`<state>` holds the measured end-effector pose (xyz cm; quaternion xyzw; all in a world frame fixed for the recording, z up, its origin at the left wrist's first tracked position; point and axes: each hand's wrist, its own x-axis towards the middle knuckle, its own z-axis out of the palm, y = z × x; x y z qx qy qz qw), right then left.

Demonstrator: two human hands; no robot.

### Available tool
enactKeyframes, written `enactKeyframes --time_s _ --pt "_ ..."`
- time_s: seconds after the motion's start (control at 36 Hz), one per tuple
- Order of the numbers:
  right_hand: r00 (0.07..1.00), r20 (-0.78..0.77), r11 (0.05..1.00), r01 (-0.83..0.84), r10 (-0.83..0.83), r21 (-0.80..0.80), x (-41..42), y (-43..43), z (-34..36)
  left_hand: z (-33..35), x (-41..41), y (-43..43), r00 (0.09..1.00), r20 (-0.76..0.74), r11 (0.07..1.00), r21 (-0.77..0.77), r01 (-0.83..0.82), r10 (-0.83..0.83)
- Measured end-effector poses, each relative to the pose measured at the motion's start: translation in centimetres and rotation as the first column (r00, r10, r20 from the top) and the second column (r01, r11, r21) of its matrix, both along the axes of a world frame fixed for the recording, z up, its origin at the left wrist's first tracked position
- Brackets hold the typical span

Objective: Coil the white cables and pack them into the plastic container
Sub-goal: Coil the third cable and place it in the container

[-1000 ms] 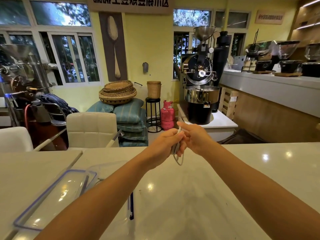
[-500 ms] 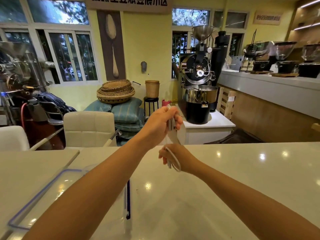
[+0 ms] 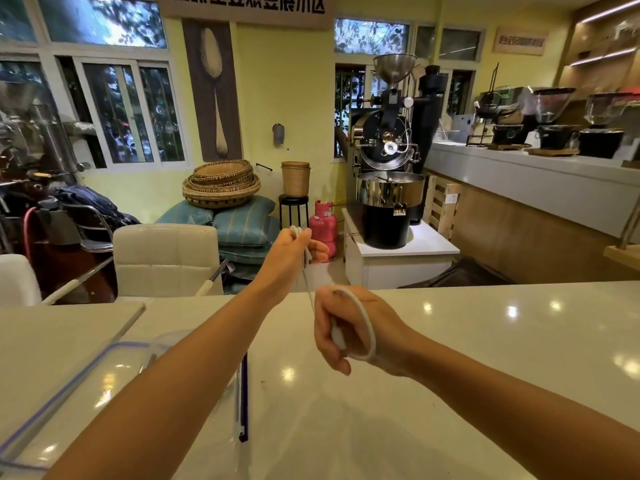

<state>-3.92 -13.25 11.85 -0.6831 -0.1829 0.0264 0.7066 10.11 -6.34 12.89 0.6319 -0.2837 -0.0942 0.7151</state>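
A coffee roastery fills the background: yellow walls, a big black roaster [image 3: 388, 157] on a white cabinet, a pink gas cylinder [image 3: 322, 225] beside it, woven baskets [image 3: 221, 183] stacked on blue cushions, and a white chair [image 3: 166, 258] pushed up to the far edge of the glossy white counter [image 3: 485, 341].

Over that far edge the person has both arms stretched out. The left hand [image 3: 292, 252] is the higher one, raised above the counter's far edge, fingers curled round a small bundle of white cable [image 3: 372, 330] loops that peeks out at the top of the fist. From there a single thin strand drops down and toward the right hand [image 3: 348, 327], which sits lower, just above the counter. That hand is clenched on the cable's thick white plug end (only a stub of it shows between the fingers), and one loop of the cable arcs over the back of the hand and curves round beneath it. The strand between the two hands runs nearly straight.

Down at the near-left corner of the counter sits the clear plastic container [image 3: 242, 396], largely hidden behind the left forearm, a dark blue clip showing on its side. Its blue-rimmed clear lid [image 3: 69, 386] lies just beside it, toward the counter's left edge. What the container holds cannot be made out.
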Motion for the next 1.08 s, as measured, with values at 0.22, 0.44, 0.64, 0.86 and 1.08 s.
enactKeyframes --time_s 0.22,0.44,0.64,0.86,1.08 --pt "0.994 0.104 0.965 -0.071 0.046 0.252 1.3 -1.0 4.0 -1.7 -2.5 0.1 0.978 0.174 0.95 0.307 0.057 -0.115" --pt "0.968 -0.007 0.863 0.228 -0.252 0.451 5.3 -5.4 7.7 -3.3 -4.5 -0.1 0.969 0.083 0.933 0.298 0.201 -0.235" --pt "0.918 -0.155 0.598 0.358 -0.364 0.717 7.7 -9.0 6.4 -3.4 -6.8 0.3 0.936 0.065 0.913 0.256 0.319 -0.345" --pt "0.716 -0.456 0.467 0.694 -0.529 0.548 8.9 -12.2 0.9 -1.5 -8.4 1.1 0.837 0.062 0.825 0.221 0.52 -0.544" --pt "0.681 -0.186 0.692 0.62 -0.708 -0.37 8.3 -8.6 -4.6 1.2 -7.9 1.2 0.74 -0.033 0.741 -0.044 0.67 -0.671"
